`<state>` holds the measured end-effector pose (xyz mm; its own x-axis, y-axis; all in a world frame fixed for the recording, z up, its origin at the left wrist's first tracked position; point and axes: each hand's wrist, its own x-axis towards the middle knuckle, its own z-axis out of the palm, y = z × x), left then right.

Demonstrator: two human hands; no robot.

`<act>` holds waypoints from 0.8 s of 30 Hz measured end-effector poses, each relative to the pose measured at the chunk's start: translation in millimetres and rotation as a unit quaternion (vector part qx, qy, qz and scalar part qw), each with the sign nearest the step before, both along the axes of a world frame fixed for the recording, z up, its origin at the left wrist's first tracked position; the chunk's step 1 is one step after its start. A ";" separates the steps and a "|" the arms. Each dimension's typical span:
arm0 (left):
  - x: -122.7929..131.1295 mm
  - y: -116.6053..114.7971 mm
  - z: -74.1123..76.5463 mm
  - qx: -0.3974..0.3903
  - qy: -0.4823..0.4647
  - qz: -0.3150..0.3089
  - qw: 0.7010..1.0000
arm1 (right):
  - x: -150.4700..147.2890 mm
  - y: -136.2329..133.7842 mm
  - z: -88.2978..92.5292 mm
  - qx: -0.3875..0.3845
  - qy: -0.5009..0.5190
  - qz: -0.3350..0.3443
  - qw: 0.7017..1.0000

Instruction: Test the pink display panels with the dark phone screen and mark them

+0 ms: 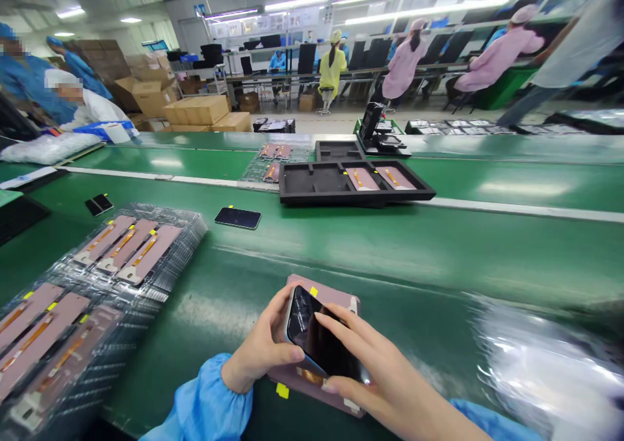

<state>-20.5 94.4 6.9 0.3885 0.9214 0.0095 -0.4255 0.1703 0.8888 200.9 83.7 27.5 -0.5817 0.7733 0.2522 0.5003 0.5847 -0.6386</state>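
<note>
Right up close there's the right hand (pixel 375 369), with its thumb pressed to the near edge of a phone (pixel 319 347) and its fingers spread over the glass. The far-left end is clasped by the left hand (pixel 266 347), thumb along the near side. So the phone is firmly gripped by both, probably so it can be steadied without slipping. It's held over a pink panel (pixel 341 291) on the green bench (pixel 468 252); whether the two are touching can't be told.

Dark screen is turned up toward the camera, a bit tilted. Long axis is run slantwise, from far left to near right; which end is the top can't be made out.

Off to the left, more panels (pixel 158 246) are laid side by side in clear trays (pixel 188 226), orange strips upward, presumably so they're kept from rubbing. A couple more are seated in a black tray (pixel 312 198) farther back, likely for the same reason. Another phone-like slab (pixel 238 218) is left lying flat, set well apart.
</note>
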 end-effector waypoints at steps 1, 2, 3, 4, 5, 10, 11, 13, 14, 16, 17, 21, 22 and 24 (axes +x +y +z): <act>-0.1 -0.2 0.0 -0.005 -0.005 -0.002 1.000 | 0.4 0.2 -0.6 0.005 -0.001 0.002 1.000; -0.3 -0.4 -0.1 -0.009 -0.008 -0.004 1.000 | 0.8 0.3 -1.4 0.009 -0.005 0.003 1.000; -0.5 -0.7 -0.3 -0.012 -0.010 -0.004 1.000 | 1.1 0.4 -2.3 0.012 -0.008 0.006 1.000; -0.7 -0.9 -0.5 -0.013 -0.010 -0.004 1.000 | 1.4 0.4 -3.3 0.015 -0.013 0.007 1.000; -0.9 -1.1 -0.7 -0.014 -0.009 -0.004 1.000 | 1.6 0.4 -4.4 0.018 -0.016 0.009 1.000; -1.0 -1.0 -1.0 -0.004 -0.004 0.000 1.000 | 1.6 0.0 -8.0 0.033 -0.021 0.011 0.999; -0.9 -0.8 -0.9 0.000 -0.003 0.000 1.000 | 1.5 -0.3 -8.0 0.034 -0.020 0.013 0.999; -0.7 -0.7 -0.3 0.007 -0.001 -0.001 1.000 | 1.4 -0.8 -7.0 0.041 -0.018 0.019 0.999; -0.7 -0.8 0.0 0.008 0.000 -0.003 1.000 | 1.3 -0.9 -6.2 0.047 -0.016 0.022 0.999; -0.8 -1.1 0.6 0.012 0.006 -0.002 1.000 | 1.0 -0.9 -4.4 0.064 -0.013 0.026 0.998; -0.8 -1.3 0.8 0.015 0.010 0.000 1.000 | 0.7 -0.8 -3.6 0.073 -0.013 0.026 0.997; -1.0 -1.8 0.9 0.021 0.020 0.000 1.000 | -0.6 0.0 -2.1 0.096 -0.017 0.024 0.995; -1.1 -1.8 1.1 0.023 0.021 -0.001 1.000 | -0.8 -0.1 -2.2 0.100 -0.016 0.023 0.995; -1.3 -1.8 2.0 0.027 0.021 -0.004 0.999 | -1.0 -0.5 -2.8 0.110 -0.015 0.021 0.994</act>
